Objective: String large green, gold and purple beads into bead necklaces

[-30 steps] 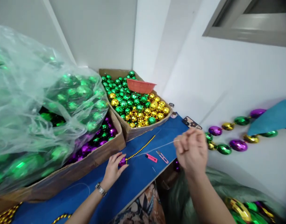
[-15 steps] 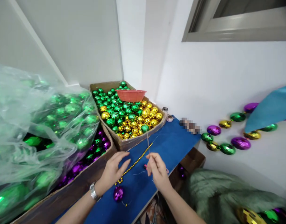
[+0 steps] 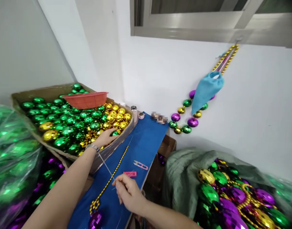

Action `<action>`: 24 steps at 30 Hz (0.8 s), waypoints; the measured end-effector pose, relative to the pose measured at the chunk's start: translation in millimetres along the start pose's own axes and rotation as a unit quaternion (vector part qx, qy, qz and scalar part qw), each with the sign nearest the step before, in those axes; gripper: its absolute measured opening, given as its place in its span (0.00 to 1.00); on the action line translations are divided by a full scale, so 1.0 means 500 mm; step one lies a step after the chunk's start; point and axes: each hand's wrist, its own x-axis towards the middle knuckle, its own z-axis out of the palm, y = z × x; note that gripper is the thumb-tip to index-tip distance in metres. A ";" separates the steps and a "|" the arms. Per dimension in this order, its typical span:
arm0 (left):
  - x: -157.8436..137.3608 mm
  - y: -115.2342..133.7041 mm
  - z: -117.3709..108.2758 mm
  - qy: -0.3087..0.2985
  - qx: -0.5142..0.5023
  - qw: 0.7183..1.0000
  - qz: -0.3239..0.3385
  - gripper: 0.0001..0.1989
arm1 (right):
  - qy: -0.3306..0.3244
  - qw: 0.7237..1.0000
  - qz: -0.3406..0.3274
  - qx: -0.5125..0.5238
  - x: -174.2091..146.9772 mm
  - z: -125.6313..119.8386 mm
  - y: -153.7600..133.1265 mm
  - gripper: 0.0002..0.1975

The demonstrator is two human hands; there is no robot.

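Observation:
My left hand, with a silver watch on its wrist, reaches into a cardboard box of shiny balls. Its thumb and fingers close around a green ball among gold ones. Over the blue tabletop, my right hand pinches a long thin needle that points up and left. A string of small gold beads lies beside it, bunched at its near end next to a purple ball. Pink-handled thread snips and a small pink item lie beyond my right hand.
The box also holds a red plastic basket. A bottle stands at the far end. Bagged green balls are at left. A green sack of bead strings stands right; a beaded necklace hangs on the wall.
My left hand has moved from above the table into the box, onto the green ball. My right hand keeps its pinch on the needle, now tilted left. The view has swung right.

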 end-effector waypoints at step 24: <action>-0.487 0.077 -0.090 0.338 -0.655 0.645 -0.201 0.10 | -0.079 0.919 -0.233 -0.309 -0.023 0.023 -0.015 0.08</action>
